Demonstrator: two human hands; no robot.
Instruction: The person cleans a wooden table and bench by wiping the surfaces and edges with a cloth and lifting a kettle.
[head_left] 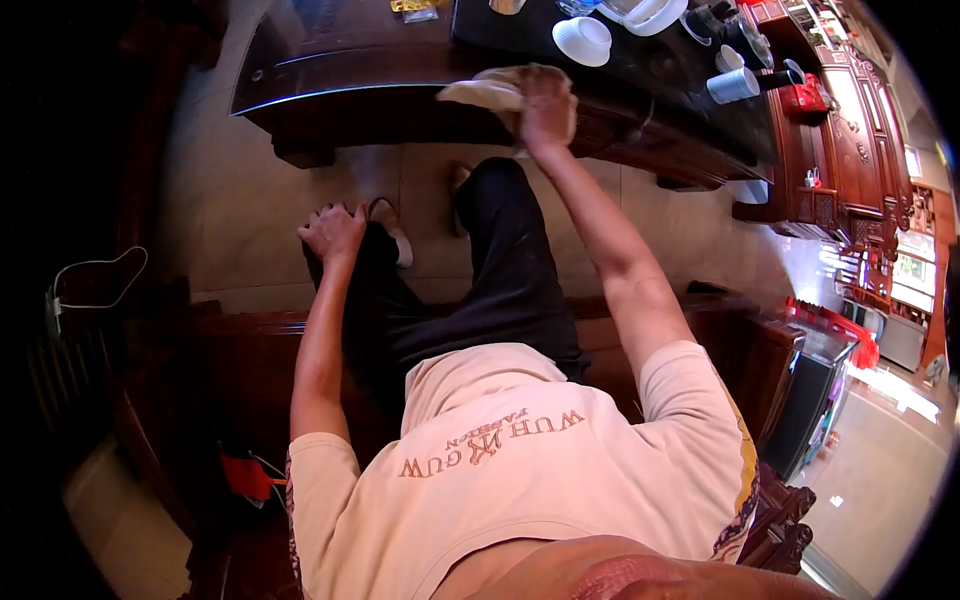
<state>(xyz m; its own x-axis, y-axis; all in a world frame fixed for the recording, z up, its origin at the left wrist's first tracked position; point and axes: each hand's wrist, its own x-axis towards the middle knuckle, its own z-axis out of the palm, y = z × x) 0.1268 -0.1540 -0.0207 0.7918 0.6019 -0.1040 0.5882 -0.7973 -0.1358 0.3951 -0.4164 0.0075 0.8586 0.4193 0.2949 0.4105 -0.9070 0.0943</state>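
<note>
My right hand (547, 108) grips a pale, crumpled cloth (490, 92) at the front edge of the dark wooden table (350, 85). Part of the cloth spreads left over the table edge, and some hangs below my fingers. My left hand (335, 232) lies on my left knee with its fingers spread over the dark trousers, holding nothing. Just beyond the cloth, a white bowl (582, 41) sits on the table's black top panel.
A white rounded dish (645, 12), a white cup (733, 86) and dark glassware (745, 40) stand toward the table's right. A yellow packet (413, 5) lies at the far left. Carved wooden furniture (855, 130) rises at right. Behind my legs is a wooden bench (260, 325).
</note>
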